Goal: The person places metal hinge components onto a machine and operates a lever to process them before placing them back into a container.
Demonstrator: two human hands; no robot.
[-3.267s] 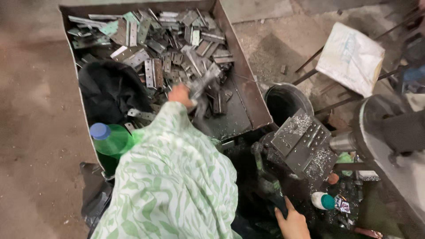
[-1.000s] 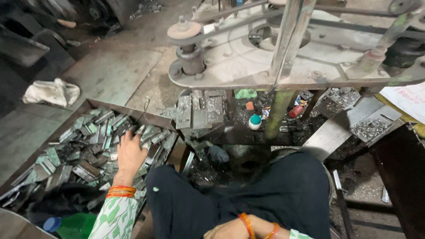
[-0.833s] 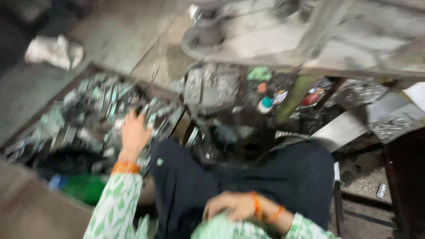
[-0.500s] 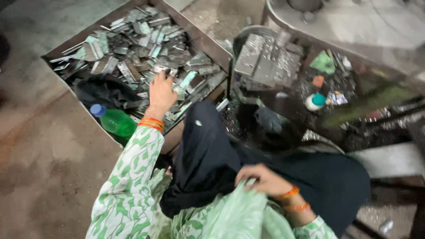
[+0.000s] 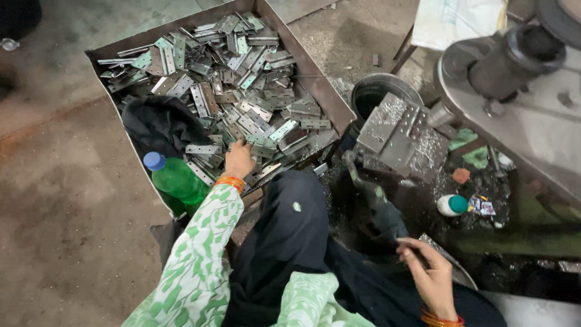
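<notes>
R hand (image 5: 431,280): nearest cam, low right over dark lap cloth; fingers loosely curled, holding nothing that I can see; orange bangles at wrist.
L sleeve (image 5: 193,260): green-white leaf print, runs up to orange bangles (image 5: 230,181).
L hand (image 5: 239,158): palm down on the hinge plates at near edge of pile, fingers bent onto them; can't tell if it grips one.
Green bottle (image 5: 175,179): blue cap, lying tilted in near-left corner of box, just beside L wrist.
Black cloth (image 5: 160,124): inside box, left side, behind bottle.
Hinge plates (image 5: 242,85): flat grey metal w/ holes, heaped loose, fill most of the box.
Metal box (image 5: 321,91): rusty open tray on concrete floor.
Drilled block (image 5: 393,133): right of box, covered w/ swarf.
Dark bucket (image 5: 378,91): behind block.
Machine table (image 5: 532,121): far right, grey.
</notes>
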